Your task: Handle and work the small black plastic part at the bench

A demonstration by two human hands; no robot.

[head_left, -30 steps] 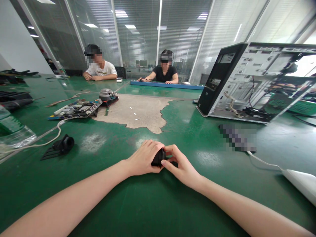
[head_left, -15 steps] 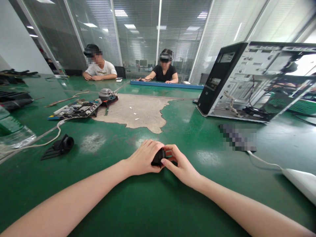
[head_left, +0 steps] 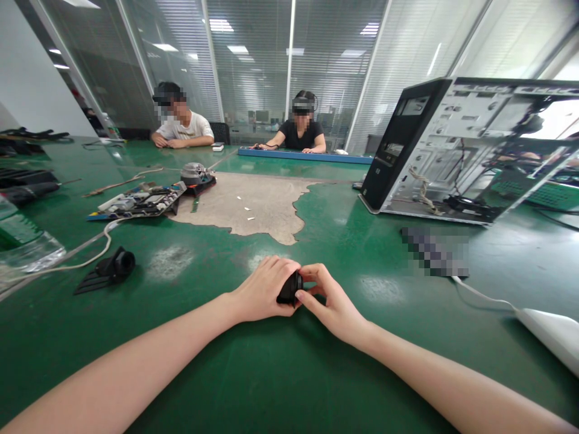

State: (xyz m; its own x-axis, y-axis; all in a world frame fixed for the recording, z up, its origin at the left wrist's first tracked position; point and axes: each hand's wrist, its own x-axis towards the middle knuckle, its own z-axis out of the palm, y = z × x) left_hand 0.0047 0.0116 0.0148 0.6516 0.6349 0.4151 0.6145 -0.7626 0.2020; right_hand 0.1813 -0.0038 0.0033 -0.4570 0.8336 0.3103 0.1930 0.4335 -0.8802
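The left hand [head_left: 265, 289] wraps a small black plastic part [head_left: 289, 289], apparently resting on the green table [head_left: 271, 374]; the right hand [head_left: 332, 304] pinches its near edge. Braced wrists should steady both grips.

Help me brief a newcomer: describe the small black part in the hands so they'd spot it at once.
On the green table, look at the near middle, where the left hand and right hand meet. The black part is pinched between them. Unlike the black piece lying at the left by the white cable, it is the only one held.
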